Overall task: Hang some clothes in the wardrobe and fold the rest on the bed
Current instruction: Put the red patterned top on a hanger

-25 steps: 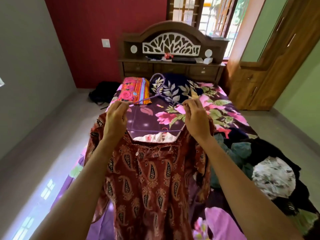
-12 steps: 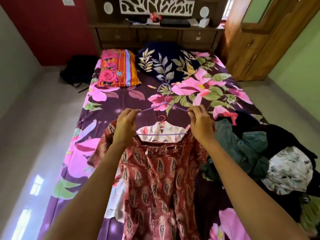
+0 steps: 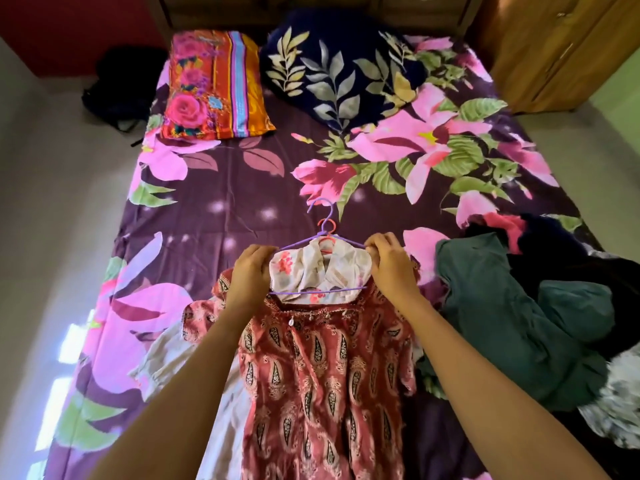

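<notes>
A red paisley dress (image 3: 322, 372) hangs on a purple hanger (image 3: 323, 216) and lies low over the bed (image 3: 221, 188). My left hand (image 3: 250, 273) grips its left shoulder at the hanger's end. My right hand (image 3: 388, 263) pinches the right shoulder at the other end. Under the dress lies a white floral garment (image 3: 323, 271) on a pink hanger (image 3: 327, 241); its collar shows through the dress's neckline and a sleeve sticks out at the left. The wardrobe (image 3: 561, 50) stands at the far right.
A pile of clothes lies on the bed's right side: a teal garment (image 3: 512, 341), dark pieces, and a grey-white printed one (image 3: 620, 407). An orange floral pillow (image 3: 214, 88) and a navy leaf-print pillow (image 3: 332, 71) sit at the head. A black bag (image 3: 117, 88) lies on the floor left.
Both hands have lowered the red dress on its hanger from chest height down onto the bed, over the white garment. My view has tilted downward.
</notes>
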Demonstrator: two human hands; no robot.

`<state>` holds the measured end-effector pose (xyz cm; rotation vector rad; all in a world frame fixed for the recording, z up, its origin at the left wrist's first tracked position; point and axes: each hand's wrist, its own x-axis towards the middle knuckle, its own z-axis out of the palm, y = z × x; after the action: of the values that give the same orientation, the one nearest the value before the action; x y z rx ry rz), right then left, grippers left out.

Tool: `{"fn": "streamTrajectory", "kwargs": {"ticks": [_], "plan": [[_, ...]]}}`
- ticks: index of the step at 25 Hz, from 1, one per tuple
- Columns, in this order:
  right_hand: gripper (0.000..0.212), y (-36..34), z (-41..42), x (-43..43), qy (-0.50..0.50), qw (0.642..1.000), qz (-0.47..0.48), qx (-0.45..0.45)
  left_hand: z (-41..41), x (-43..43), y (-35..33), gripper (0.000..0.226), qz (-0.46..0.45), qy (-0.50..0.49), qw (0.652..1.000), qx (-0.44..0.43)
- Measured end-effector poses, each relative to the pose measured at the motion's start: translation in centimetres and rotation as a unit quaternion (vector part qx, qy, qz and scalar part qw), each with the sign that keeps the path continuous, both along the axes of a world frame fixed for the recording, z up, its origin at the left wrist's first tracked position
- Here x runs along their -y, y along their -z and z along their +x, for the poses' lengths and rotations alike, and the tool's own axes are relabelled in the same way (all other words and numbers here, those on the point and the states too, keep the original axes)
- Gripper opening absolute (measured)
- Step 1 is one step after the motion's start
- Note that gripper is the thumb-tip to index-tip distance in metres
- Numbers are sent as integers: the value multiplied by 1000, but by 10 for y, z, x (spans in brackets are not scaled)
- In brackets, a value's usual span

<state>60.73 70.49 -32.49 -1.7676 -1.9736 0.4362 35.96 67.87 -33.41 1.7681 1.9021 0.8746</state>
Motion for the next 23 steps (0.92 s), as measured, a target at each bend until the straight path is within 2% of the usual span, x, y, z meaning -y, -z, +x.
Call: {"fn": "streamTrajectory", "kwargs": {"ticks": [2, 4, 7, 12, 15, 17, 20, 22, 23], "plan": [[21, 28, -4, -16, 12, 998, -57, 19, 4, -13, 25, 36, -60, -5, 998, -2], [37, 50, -10, -22, 18, 990, -143, 5, 10, -20, 43, 49, -127, 4, 992, -2], [50, 68, -22, -16, 1, 966, -257, 3, 25, -17, 57, 56, -180, 43, 982, -22], [48, 43, -29, 6, -66, 917, -389, 63, 45, 4, 46, 51, -337, 111, 928, -116], [40, 14, -26, 26, -80, 908, -403, 82, 54, 18, 18, 41, -362, 106, 918, -119], [38, -11, -16, 47, -85, 909, -397, 93, 62, 30, -5, 40, -358, 162, 903, -174], [18, -47, 12, 88, -75, 889, -435, 120, 85, 55, -50, 40, -374, 295, 840, -260], [25, -69, 34, 124, -67, 865, -482, 124, 107, 78, -75, 38, -427, 367, 781, -269], [20, -80, 45, 142, -57, 849, -512, 119, 119, 90, -85, 37, -447, 389, 761, -263]]}}
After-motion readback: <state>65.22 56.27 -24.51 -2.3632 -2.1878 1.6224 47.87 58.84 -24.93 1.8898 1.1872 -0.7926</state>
